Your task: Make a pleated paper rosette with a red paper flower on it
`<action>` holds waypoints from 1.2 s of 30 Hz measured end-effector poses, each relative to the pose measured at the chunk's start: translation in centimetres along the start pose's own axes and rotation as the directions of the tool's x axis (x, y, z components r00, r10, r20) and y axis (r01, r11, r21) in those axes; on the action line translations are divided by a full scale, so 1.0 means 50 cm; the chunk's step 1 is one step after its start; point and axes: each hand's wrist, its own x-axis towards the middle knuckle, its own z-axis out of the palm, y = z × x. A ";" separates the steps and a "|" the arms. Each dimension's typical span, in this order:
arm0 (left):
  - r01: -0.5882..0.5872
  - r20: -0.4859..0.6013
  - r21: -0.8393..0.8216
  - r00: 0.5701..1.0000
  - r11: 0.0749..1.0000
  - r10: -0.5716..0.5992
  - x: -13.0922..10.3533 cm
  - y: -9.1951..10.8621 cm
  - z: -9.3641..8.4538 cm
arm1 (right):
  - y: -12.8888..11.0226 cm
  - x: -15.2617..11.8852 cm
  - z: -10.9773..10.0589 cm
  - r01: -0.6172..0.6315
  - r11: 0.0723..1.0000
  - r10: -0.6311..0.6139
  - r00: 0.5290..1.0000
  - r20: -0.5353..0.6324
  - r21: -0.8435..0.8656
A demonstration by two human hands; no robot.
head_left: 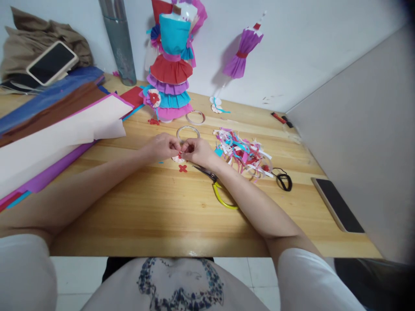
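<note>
My left hand (164, 146) and my right hand (199, 153) meet above the middle of the table, fingertips pinched together. Between them is a small white pleated paper flower (178, 159) with red at its centre, mostly covered by the fingers. Just below lies a red paper cutout shaped like a flower (183, 168). Scissors with yellow handles (223, 196) lie partly beneath my right forearm, blades pointing toward the hands. A roll of tape (188, 133) sits directly behind the fingers, and another tape roll (196, 117) is farther back.
A doll-like figure in tiered crepe paper (170, 71) stands by the wall, near a grey bottle (119, 43). A small purple paper umbrella (243, 54) leans there too. Paper scraps (241, 151) lie right, crepe sheets (61, 125) left. A phone (337, 205) rests near the right partition.
</note>
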 end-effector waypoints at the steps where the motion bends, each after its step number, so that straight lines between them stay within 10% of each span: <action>1: 0.012 0.009 0.014 1.000 1.000 -0.012 -0.001 0.002 -0.001 | -0.002 0.000 0.000 -0.003 1.000 0.003 1.000 -0.001 -0.004; 9: 0.021 -0.032 0.090 0.999 0.996 -0.019 -0.008 0.013 0.006 | -0.005 0.003 0.002 0.006 1.000 -0.006 1.000 -0.012 0.013; 15: -0.040 -0.069 -0.082 0.997 0.996 0.035 -0.006 -0.006 0.009 | 0.002 -0.016 -0.036 0.008 0.963 -0.064 0.978 0.199 0.269; 26: 0.131 -0.146 -0.438 0.966 0.890 -0.214 -0.023 0.026 -0.015 | -0.035 -0.068 -0.026 0.305 0.882 -0.205 0.935 0.290 -0.359; 36: 0.104 -0.133 -0.444 0.975 0.890 -0.180 -0.034 0.033 -0.017 | -0.033 -0.069 -0.048 0.307 0.919 -0.235 0.930 0.282 -0.248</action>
